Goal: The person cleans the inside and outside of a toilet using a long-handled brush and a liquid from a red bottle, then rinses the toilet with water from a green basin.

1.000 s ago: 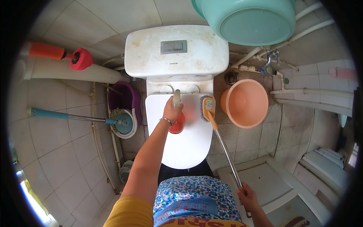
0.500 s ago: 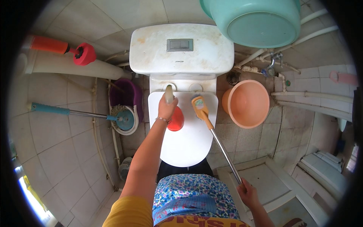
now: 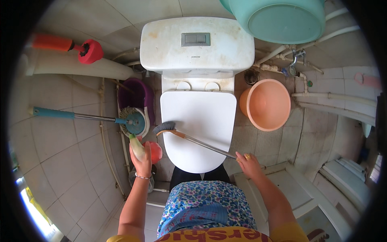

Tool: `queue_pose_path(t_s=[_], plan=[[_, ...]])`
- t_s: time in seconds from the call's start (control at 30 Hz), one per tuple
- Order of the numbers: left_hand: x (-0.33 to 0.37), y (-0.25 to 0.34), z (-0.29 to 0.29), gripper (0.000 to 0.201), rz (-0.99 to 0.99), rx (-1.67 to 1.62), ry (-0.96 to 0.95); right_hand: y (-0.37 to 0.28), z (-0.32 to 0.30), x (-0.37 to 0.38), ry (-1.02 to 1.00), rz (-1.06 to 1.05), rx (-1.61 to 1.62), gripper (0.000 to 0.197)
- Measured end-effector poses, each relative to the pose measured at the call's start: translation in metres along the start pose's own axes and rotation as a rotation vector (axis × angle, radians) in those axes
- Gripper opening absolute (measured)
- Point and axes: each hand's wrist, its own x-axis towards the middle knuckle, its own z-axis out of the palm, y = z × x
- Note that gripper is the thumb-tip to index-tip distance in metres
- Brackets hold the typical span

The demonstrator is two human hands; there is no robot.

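Observation:
My left hand (image 3: 142,166) is wrapped around a spray bottle with a red body (image 3: 154,152) and a pale, green-tipped spray head (image 3: 137,148). It holds the bottle left of the toilet's closed white lid (image 3: 201,117). In my right hand (image 3: 248,164) is the metal handle of a long-handled scrub brush (image 3: 201,144), gripped at the lid's lower right. The shaft slants across the lid to an orange-brown head with dark grey bristles (image 3: 166,126) at the lid's left edge. Whether the head touches the lid, I cannot tell.
The toilet tank (image 3: 197,50) stands at the back, with a peach bucket (image 3: 269,105) to its right. A green basin (image 3: 284,22) hangs above. On the left are a blue-handled mop (image 3: 92,117), a purple bucket (image 3: 139,90) and a red plunger (image 3: 90,51).
My left hand has drawn the spray bottle back from over the lid to its left side. My right hand has swung the brush head leftward across the lid and turned it over.

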Motion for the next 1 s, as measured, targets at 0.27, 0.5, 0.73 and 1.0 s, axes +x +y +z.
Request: queue_pose_path(t_s=[0.27, 0.5, 0.73, 1.0], plan=[[-0.041, 0.021, 0.011, 0.038, -0.033, -0.145, -0.165, 0.008, 0.036, 0.055, -0.055, 0.212, -0.033, 0.049], [-0.050, 0.040, 0.033, 0.030, 0.010, -0.168, -0.277, -0.096, -0.010, 0.090, -0.018, -0.051, 0.367, 0.096], [-0.043, 0.096, 0.030, 0.061, 0.042, -0.167, -0.474, -0.171, -0.048, 0.097, -0.078, -0.073, 0.790, 0.104], [-0.010, 0.049, -0.005, 0.055, 0.075, -0.166, -0.941, -0.166, -0.066, 0.087, -0.270, -0.109, 0.859, 0.097]])
